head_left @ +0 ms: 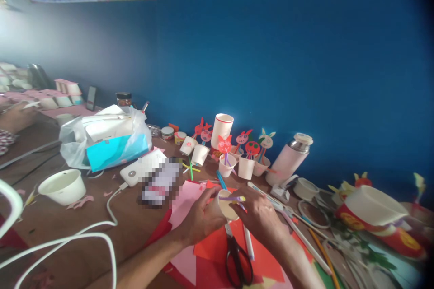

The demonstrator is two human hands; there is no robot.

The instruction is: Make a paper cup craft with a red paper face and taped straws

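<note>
My left hand (203,216) wraps around a small white paper cup (226,207) tipped on its side, its mouth facing me. My right hand (259,214) pinches a purple straw (232,198) lying across the cup's mouth. Both hands hover over red and pink paper sheets (217,244) on the brown table. Black-handled scissors (239,262) lie just below the hands, with a white pen (248,244) beside them.
Several cups with paper animal faces on straws (246,162) stand behind the hands, next to a tall cup stack (222,130) and a pink thermos (288,159). A white bowl (63,186), a bagged tissue box (108,142), a power bank (142,167), cables and cluttered craft scraps at the right surround the work area.
</note>
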